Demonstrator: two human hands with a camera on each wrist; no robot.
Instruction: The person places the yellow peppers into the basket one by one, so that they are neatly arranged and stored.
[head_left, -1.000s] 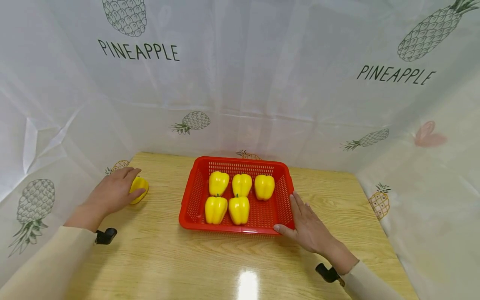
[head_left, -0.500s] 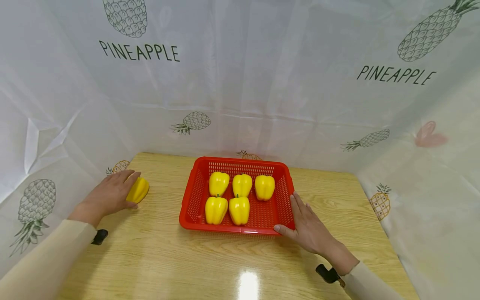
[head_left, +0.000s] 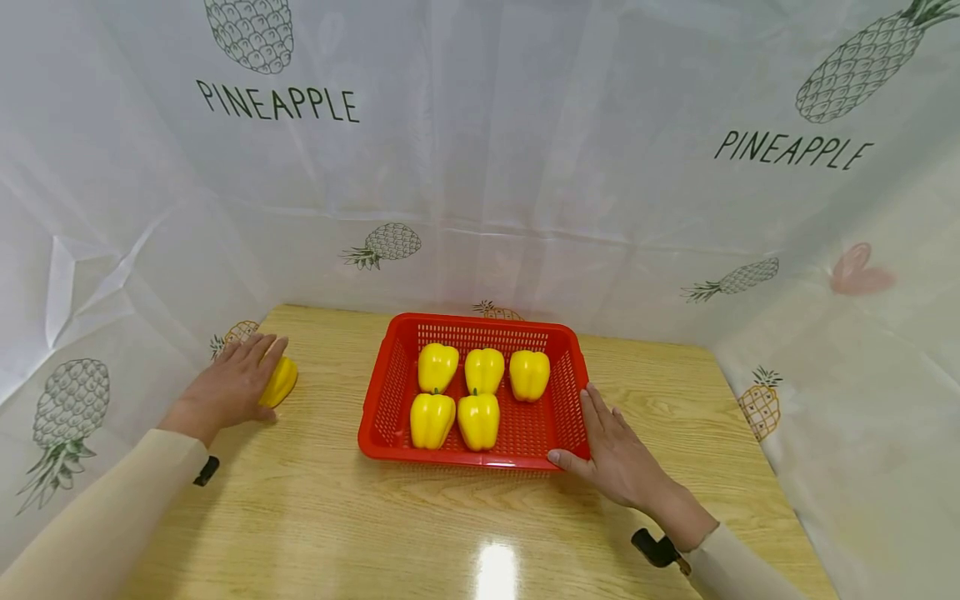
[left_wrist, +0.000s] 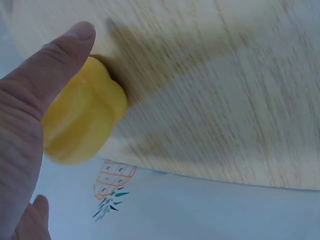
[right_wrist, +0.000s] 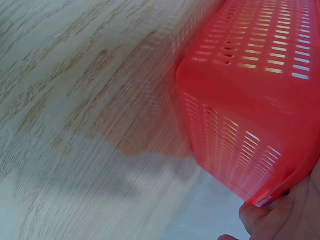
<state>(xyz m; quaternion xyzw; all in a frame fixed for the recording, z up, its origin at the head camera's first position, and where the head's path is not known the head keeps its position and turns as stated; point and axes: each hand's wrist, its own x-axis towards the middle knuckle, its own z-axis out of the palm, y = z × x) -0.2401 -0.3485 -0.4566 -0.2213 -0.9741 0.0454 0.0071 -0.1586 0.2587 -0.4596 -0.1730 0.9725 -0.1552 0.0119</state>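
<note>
At the table's left, my left hand (head_left: 234,385) reaches over a yellow bell pepper (head_left: 281,383), its fingers fairly straight. In the left wrist view the thumb (left_wrist: 67,57) lies extended across one side of this bell pepper (left_wrist: 85,115), which sits near the table edge. Part of it is hidden behind the hand. My right hand (head_left: 618,450) rests at the front right corner of a red plastic basket (head_left: 457,456), fingers straight along its right side and thumb on the front rim. Several more yellow bell peppers (head_left: 480,421) stand inside. The right wrist view shows fingers at the basket's rim (right_wrist: 280,192).
The wooden table (head_left: 360,533) has light grain and a bright reflection at its front. White sheeting (head_left: 525,192) with pineapple prints closes off the back and sides. Black straps with small devices (head_left: 654,547) sit at the wrists.
My left hand has shifted slightly about the bell pepper, its thumb dropping from over the pepper to its near side. The pepper has turned a little. My right hand and the basket stay put.
</note>
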